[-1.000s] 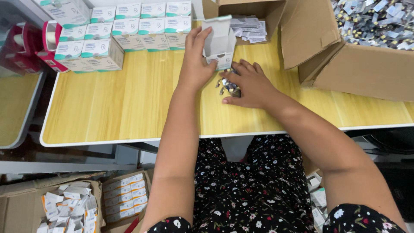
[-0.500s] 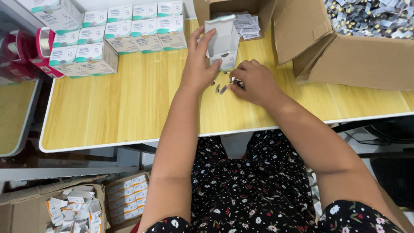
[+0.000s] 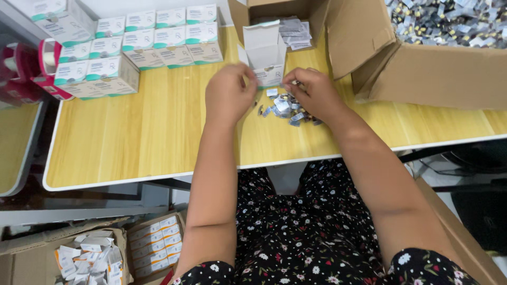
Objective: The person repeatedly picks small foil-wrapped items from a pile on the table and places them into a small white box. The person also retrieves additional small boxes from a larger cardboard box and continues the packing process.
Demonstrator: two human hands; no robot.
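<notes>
A small white carton (image 3: pixel 265 51) stands open on the wooden table (image 3: pixel 148 132), its flap up. My left hand (image 3: pixel 229 94) is curled right beside the carton's near left corner; whether it grips anything is hidden. My right hand (image 3: pixel 312 94) is just right of the carton, its fingertips pinched on a small foil packet (image 3: pixel 294 83). A loose pile of similar silver and blue packets (image 3: pixel 288 108) lies between and just below both hands.
Rows of white and teal boxes (image 3: pixel 153 39) fill the table's far left. A large cardboard box (image 3: pixel 438 74) full of packets stands at the right, and a smaller one holding leaflets (image 3: pixel 296 29) behind the carton. A red tape dispenser (image 3: pixel 31 68) sits far left. Cartons of boxes (image 3: pixel 100 256) are on the floor.
My left hand has come off the carton's side and curled up at its near corner. My right hand lifted from the packet pile toward the carton. The camera view shifted closer.
</notes>
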